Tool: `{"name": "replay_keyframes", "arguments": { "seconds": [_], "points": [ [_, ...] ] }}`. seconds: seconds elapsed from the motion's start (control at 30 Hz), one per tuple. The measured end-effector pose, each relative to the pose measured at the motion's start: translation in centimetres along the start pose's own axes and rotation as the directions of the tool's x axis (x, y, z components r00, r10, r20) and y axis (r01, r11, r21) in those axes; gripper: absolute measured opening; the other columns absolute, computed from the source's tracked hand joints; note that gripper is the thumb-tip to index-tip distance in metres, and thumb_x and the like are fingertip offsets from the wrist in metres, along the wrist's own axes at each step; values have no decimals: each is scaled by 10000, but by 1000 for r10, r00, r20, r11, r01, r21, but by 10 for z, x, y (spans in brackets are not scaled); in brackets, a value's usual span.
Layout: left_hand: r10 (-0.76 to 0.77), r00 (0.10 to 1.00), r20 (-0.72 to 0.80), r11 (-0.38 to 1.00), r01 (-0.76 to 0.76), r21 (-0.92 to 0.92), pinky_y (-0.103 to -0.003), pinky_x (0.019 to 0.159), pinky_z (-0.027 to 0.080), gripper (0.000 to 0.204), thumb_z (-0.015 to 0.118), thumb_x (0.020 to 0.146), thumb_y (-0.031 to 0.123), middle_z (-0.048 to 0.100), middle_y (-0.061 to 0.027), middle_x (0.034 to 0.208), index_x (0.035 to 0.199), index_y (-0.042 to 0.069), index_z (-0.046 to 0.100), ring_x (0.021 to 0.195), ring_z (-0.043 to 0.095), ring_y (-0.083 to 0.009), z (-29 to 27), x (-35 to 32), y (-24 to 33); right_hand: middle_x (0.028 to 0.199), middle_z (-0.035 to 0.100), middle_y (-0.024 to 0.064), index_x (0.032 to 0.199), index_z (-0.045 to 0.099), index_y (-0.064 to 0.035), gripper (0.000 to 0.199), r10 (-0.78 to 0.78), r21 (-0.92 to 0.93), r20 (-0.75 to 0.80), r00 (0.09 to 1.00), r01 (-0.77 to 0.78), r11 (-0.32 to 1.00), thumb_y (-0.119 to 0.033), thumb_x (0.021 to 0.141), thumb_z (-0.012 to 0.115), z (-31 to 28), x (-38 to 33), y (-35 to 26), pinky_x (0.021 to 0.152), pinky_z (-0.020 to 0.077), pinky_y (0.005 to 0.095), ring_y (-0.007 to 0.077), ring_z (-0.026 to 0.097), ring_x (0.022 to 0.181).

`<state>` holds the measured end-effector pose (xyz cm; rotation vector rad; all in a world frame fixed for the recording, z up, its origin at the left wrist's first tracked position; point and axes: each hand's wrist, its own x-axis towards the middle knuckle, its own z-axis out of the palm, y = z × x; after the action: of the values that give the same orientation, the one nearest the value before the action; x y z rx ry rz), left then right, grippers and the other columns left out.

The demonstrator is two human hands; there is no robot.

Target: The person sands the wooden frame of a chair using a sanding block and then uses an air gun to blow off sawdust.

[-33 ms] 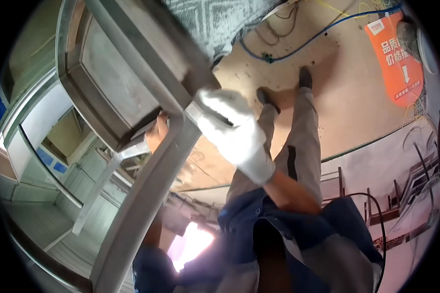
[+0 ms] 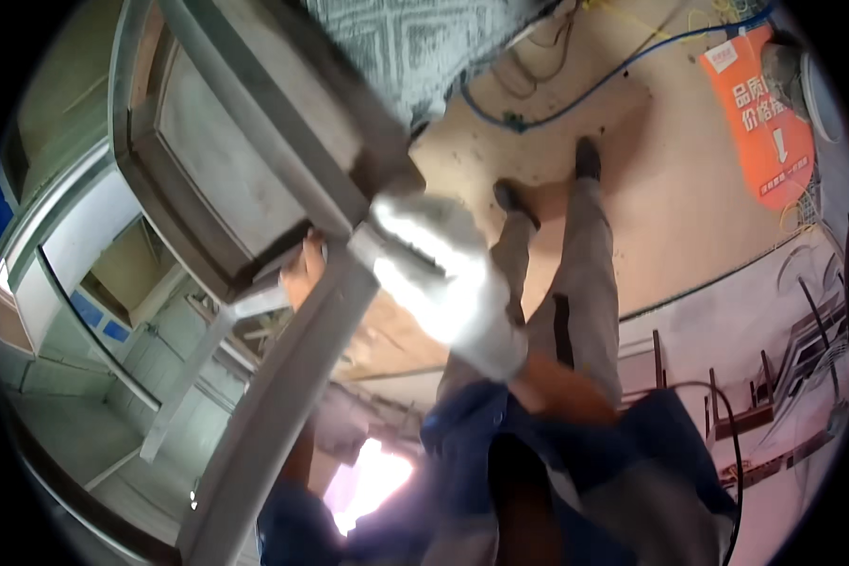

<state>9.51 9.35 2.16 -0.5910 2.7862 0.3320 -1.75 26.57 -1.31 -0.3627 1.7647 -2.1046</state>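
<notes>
A grey chair frame (image 2: 283,377) is tilted in front of me on the left, with its pale seat panel (image 2: 222,160) set inside the rails. My right hand (image 2: 443,283), in a white glove, is closed on a small pale flat pad (image 2: 365,247). The pad is pressed against the joint where the leg meets the rail. Glare and motion blur hide its exact kind. Behind the leg, my bare left hand (image 2: 302,271) has its fingers curled at the inner side of the frame; the leg covers part of it.
Grey patterned cloth (image 2: 415,57) lies at the top. A blue hose (image 2: 585,94) and yellow cord cross the tan floor. An orange sign (image 2: 764,123) lies at the far right. Dark chair frames (image 2: 755,406) stand at the right, and a black cable (image 2: 731,424) hangs beside me.
My gloved right hand has shifted slightly left and down with the pad at the joint. My left hand stays behind the leg, and the chair hardly moves.
</notes>
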Motion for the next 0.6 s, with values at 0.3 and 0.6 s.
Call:
{"name": "replay_keyframes", "arguments": {
  "seconds": [0.3,0.6],
  "points": [
    [23,1000,-2,1000,-23,5,-436,683,593,478,749,818,446,654,-180,1081,1121,80,695,805,709,-361,7,8,-7,1033,644,175,1153,703,-7,383,102,61,-73,992,-98,993,-8,783,804,11,5,5,759,535,357,299,653,902],
    [-6,1000,-16,1000,6,28,-443,667,597,484,757,804,460,650,-185,1073,1112,91,697,792,710,-373,10,-5,5,1052,647,185,1175,673,-1,347,23,54,-51,998,-20,998,15,835,736,6,4,-9,728,523,339,317,669,870]
  ]
}}
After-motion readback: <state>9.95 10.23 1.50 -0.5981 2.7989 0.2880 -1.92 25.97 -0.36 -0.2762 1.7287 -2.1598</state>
